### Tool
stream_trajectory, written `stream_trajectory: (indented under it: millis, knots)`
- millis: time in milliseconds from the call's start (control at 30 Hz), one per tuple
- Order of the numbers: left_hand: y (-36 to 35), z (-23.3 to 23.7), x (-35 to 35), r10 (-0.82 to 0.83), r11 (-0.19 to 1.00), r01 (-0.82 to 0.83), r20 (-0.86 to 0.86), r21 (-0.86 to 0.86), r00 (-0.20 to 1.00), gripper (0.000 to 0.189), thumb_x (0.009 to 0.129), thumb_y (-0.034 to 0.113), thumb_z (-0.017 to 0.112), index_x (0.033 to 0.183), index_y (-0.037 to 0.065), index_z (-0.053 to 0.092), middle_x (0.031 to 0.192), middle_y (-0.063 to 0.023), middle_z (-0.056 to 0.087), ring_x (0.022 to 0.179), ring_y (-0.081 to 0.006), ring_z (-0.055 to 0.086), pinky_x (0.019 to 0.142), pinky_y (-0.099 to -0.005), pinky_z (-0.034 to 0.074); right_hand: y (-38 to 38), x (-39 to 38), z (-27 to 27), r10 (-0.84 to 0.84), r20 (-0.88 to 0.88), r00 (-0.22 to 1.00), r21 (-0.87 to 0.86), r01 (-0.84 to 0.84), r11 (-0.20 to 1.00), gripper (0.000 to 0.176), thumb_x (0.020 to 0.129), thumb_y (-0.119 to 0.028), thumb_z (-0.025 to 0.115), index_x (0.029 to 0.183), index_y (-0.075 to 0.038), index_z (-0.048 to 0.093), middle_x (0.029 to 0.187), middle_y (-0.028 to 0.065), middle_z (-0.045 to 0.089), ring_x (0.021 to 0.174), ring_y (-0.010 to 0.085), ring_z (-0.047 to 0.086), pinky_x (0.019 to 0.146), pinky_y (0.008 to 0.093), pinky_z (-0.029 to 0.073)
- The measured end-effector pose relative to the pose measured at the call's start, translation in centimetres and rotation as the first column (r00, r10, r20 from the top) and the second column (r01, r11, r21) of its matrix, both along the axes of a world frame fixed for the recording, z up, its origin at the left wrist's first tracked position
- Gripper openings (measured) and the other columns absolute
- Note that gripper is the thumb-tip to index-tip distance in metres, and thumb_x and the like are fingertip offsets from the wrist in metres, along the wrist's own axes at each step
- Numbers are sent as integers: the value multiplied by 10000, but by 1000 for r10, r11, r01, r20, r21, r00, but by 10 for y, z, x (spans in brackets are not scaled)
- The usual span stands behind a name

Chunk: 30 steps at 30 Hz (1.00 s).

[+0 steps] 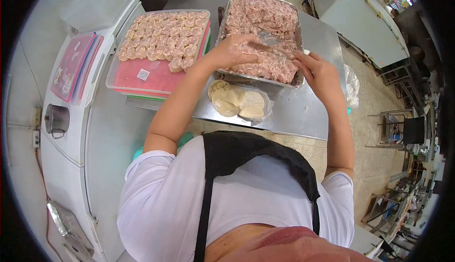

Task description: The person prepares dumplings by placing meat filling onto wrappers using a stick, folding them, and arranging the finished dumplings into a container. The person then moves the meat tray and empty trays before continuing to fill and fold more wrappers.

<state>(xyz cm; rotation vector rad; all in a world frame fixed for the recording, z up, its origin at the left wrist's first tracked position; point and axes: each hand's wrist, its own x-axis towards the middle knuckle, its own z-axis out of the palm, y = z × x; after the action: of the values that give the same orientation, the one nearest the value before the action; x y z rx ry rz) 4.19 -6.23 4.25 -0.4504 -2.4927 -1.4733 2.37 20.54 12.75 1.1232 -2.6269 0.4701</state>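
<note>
A deep metal tray [302, 39] holds a mass of pale pink ground meat [258, 13]. Over its near half, my left hand [235, 52] is cupped with the fingers curled; what lies in its palm is hidden. My right hand [318, 72] pinches the end of a thin flat-bladed spreader [275, 50], whose blade reaches across toward my left hand. Just below the tray, round pale dough wrappers [226, 100] lie fanned out beside a stack in clear plastic [253, 104]. To the left, rows of filled dumplings [161, 32] cover most of a pink lid.
The pink lid [142, 76] tops a stack of plastic containers at the table's left. A white appliance [71, 134] further left bears a metal pot [57, 120] and more coloured lids [73, 67]. The steel table's [294, 115] front edge runs close to my body.
</note>
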Motion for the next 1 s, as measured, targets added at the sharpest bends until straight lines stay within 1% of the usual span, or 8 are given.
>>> stream_trajectory:
  millis: [233, 333, 400, 600, 667, 700, 900, 1000]
  knots:
    - [-9, 28, 10, -33, 998, 32, -38, -47, 999, 430, 748, 251, 785, 1086, 66, 593, 953, -95, 655, 900, -191, 617, 818, -346, 491, 1, -9, 18, 110, 52, 993, -52, -107, 993, 249, 919, -257, 606, 1083, -81, 672, 916, 147, 674, 797, 341, 643, 679, 393, 504]
    - [-10, 43, 33, -64, 959, 43, 66, 279, 996, 449, 758, 221, 780, 1137, 85, 582, 986, -62, 666, 940, -182, 612, 843, -346, 489, 4, -4, 35, 168, 211, 963, -200, -126, 972, 270, 935, -213, 587, 1104, -15, 657, 952, 195, 674, 823, 331, 653, 724, 353, 499]
    - [-12, 52, 46, -22, 991, 58, -273, 124, 962, 391, 761, 195, 776, 1094, 81, 606, 1020, -24, 673, 937, -177, 620, 859, -345, 489, -9, 12, 37, 248, 358, 900, -254, -162, 954, 273, 939, -206, 581, 1110, -3, 645, 961, 196, 672, 837, 321, 656, 739, 353, 496]
    - [-62, 39, 73, 12, 1000, -12, -139, 1, 990, 310, 720, 207, 816, 935, 63, 644, 938, -45, 684, 893, -171, 639, 818, -314, 478, -60, 26, -5, 331, 349, 877, -154, -295, 943, 266, 935, -182, 594, 1125, 1, 632, 959, 195, 670, 875, 302, 650, 782, 332, 501]
    - [-87, 38, 93, 95, 993, -103, -120, -61, 988, 289, 747, 203, 797, 939, 65, 630, 887, -33, 670, 885, -164, 634, 805, -298, 482, -58, 27, -16, 279, 361, 890, -302, -171, 938, 266, 934, -176, 597, 1110, 19, 636, 953, 184, 679, 880, 269, 651, 777, 325, 493]
    - [-96, 52, 112, 102, 988, -126, 238, 87, 966, 326, 757, 199, 789, 1018, 84, 631, 930, -41, 646, 898, -153, 615, 807, -289, 484, -56, 24, -28, 272, 348, 897, -354, -143, 924, 271, 937, -177, 601, 1089, 45, 633, 913, 125, 677, 864, 206, 631, 757, 310, 486]
    - [-203, 4, 163, 490, 807, -511, -149, -296, 859, 519, 745, 150, 767, 1226, 106, 576, 1156, -101, 595, 938, -202, 610, 814, -299, 495, -23, 39, -66, 93, 698, 710, -373, 250, 893, 255, 957, -225, 589, 1085, -14, 654, 685, -45, 505, 598, 43, 457, 522, 202, 364]
    - [-209, -5, 170, 552, 781, -523, -16, -341, 834, 599, 744, 146, 747, 1299, 118, 523, 1199, -114, 582, 993, -246, 607, 838, -327, 495, -16, 55, -84, 105, 777, 621, -441, 417, 795, 252, 969, -246, 571, 1110, -57, 659, 629, -77, 435, 509, 11, 345, 451, 181, 254]
